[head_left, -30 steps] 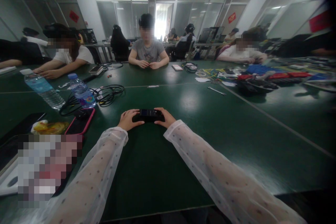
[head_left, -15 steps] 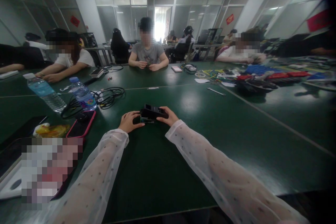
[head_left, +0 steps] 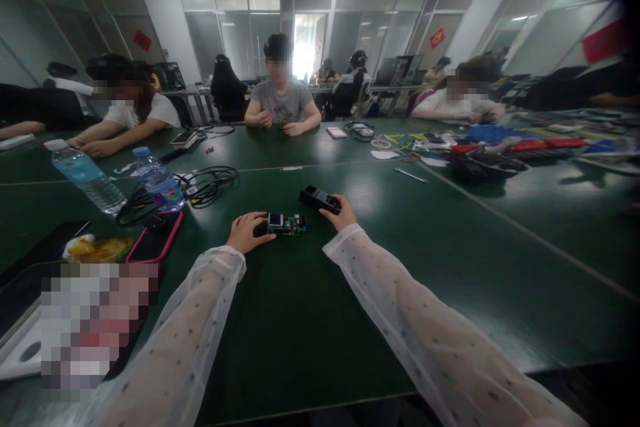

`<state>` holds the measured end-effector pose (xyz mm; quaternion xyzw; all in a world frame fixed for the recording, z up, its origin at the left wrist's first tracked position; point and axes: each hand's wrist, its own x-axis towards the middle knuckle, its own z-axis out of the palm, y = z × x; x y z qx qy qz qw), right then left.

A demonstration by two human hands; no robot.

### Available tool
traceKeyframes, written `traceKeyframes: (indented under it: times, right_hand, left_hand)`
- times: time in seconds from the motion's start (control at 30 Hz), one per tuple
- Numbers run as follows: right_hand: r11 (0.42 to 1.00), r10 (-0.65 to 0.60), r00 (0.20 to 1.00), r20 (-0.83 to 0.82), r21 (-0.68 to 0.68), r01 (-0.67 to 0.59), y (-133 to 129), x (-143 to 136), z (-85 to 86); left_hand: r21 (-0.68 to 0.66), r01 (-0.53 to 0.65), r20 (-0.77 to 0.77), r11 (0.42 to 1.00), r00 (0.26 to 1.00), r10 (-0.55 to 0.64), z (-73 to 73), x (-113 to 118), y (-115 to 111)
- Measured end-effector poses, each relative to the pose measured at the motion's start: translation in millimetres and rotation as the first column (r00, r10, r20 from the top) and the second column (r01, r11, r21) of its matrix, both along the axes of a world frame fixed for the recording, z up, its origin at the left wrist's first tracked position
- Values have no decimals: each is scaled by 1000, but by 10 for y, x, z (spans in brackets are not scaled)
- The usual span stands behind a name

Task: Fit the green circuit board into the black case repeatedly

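Note:
Between the fingers and thumb of my left hand (head_left: 246, 231) is the left end of a green circuit board (head_left: 289, 224), which carries a small screen and lies at the table's middle. My right hand (head_left: 344, 212) grips a black plastic housing (head_left: 320, 199) by its right end. The housing is tilted, with its hollow, ribbed side partly showing. It is up and to the right of the board, apart from it.
Left of my hands are two water bottles (head_left: 160, 180), coiled black cables (head_left: 213, 185) and a pink-edged phone (head_left: 156, 237). A wrench (head_left: 411, 175) lies ahead to the right, before a pile of tools and wires (head_left: 500, 153). A person in grey (head_left: 283, 99) sits opposite.
My right hand has lifted the black housing off the circuit board and moved it up and right, uncovering the board. My left hand has stayed in place.

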<state>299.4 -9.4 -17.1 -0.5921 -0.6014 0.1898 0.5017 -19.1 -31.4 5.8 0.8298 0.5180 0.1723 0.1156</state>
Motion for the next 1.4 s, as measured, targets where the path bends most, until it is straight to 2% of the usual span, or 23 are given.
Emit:
traceKeyframes:
  times: [0.13, 0.23, 0.73, 0.87, 1.4]
  right_hand:
    - [1000, -2, 965, 264, -27, 9, -19, -38, -1]
    - [1000, 1, 942, 335, -24, 7, -33, -75, 22]
    - [1000, 6, 940, 340, -9, -3, -78, -99, 72]
    - [999, 3, 939, 344, -39, 11, -89, -105, 83]
    - [999, -34, 925, 377, 24, 28, -37, -81, 19]
  left_hand:
    - [7, 4, -5, 1000, 1000, -4, -14, -3, 6]
    - [14, 8, -2, 1000, 1000, -8, -19, -6, 5]
    - [14, 1, -6, 1000, 1000, -1, -17, -9, -1]
    - [10, 6, -5, 1000, 1000, -6, -13, -6, 1]
    - [5, 7, 1, 1000, 1000, -7, -4, -5, -4]
